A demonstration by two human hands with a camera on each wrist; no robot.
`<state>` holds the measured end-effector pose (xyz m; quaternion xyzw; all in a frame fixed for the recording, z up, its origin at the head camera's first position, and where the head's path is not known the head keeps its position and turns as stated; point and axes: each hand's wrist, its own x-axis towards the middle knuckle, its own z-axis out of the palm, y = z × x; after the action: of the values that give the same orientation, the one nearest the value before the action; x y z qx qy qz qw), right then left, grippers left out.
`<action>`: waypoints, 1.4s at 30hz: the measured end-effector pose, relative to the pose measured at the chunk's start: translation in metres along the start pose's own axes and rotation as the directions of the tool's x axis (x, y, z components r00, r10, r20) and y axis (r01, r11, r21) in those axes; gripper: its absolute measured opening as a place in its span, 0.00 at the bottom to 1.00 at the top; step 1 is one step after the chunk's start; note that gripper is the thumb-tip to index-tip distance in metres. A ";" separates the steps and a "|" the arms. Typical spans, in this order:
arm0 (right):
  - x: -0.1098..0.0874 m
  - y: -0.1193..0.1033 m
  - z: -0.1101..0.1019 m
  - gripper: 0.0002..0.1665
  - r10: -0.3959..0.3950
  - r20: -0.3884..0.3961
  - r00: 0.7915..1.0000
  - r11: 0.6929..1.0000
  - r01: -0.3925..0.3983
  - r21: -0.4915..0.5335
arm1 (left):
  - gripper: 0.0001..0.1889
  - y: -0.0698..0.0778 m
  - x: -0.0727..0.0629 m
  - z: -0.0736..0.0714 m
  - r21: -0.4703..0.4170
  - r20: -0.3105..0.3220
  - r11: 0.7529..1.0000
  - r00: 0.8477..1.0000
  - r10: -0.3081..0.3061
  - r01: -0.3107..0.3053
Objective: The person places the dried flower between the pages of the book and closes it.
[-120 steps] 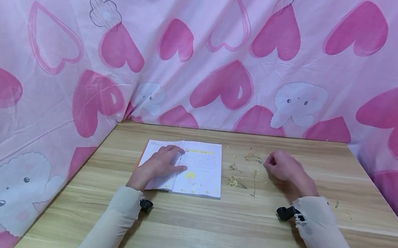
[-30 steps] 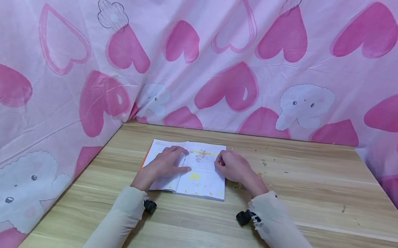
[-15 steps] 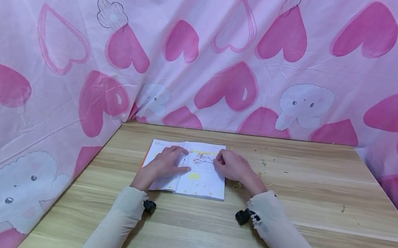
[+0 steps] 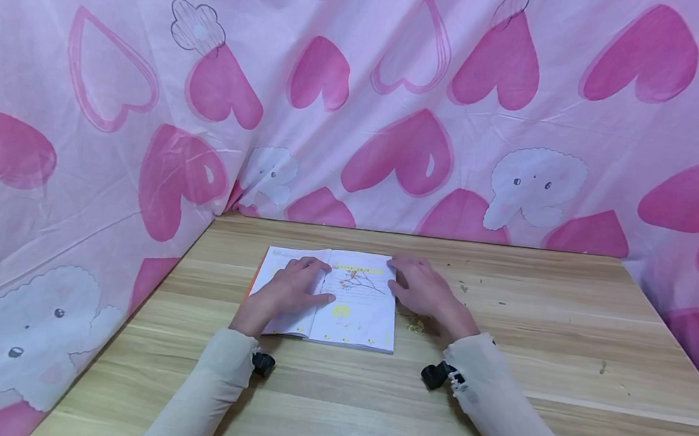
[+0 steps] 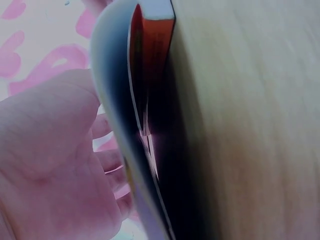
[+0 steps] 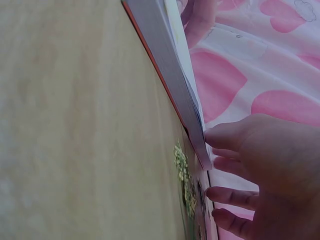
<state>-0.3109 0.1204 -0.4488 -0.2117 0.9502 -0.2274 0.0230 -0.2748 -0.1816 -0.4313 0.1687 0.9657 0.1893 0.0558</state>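
Note:
An open book [image 4: 360,327] lies on the table, its orange cover edge [image 5: 157,45] showing in the left wrist view. My left hand [image 4: 289,288] rests spread over the left page and the fold. On the right page, under the yellow heading, lies a dried flower sprig [image 4: 353,276] with thin branching stems and small orange-yellow blooms. At the book's right edge is my right hand [image 4: 426,293], holding nothing, its fingers loosely extended. The right wrist view shows that thumb [image 6: 225,136] right at the page edge.
A clump of small yellowish dried flowers [image 4: 416,324] sits on the wooden table [image 4: 331,394] beside the book, partly under the right hand. Bits of green leaf [image 4: 463,286] are scattered further right. Pink heart-patterned cloth [image 4: 394,159] hangs behind and along the sides.
Four seconds ago my right hand was among the flowers on the table. It brought a sprig onto the right page, let it go and drew slightly right, fingers loosened. My left hand stayed.

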 end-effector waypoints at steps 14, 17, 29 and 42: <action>-0.002 0.001 -0.003 0.33 0.009 0.031 0.999 1.000 -0.009 -0.013 | 0.27 0.023 0.005 0.006 0.073 -0.113 0.995 0.991 0.076 -0.068; -0.003 0.000 -0.004 0.33 0.010 0.035 0.999 1.000 -0.009 -0.018 | 0.24 0.037 0.005 0.013 0.094 -0.168 0.982 0.969 0.180 -0.166; -0.002 0.000 -0.002 0.33 0.013 0.036 0.999 1.000 -0.012 -0.014 | 0.26 0.088 -0.005 0.039 0.104 0.011 0.942 0.948 0.319 -0.318; -0.002 -0.002 -0.002 0.34 0.028 0.054 0.998 1.000 -0.027 -0.014 | 0.31 0.087 -0.007 0.038 0.046 0.096 0.943 0.941 0.325 -0.331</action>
<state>-0.3082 0.1203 -0.4464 -0.2049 0.9536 -0.2147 0.0505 -0.2352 -0.0945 -0.4325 0.3369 0.9261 0.1587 0.0603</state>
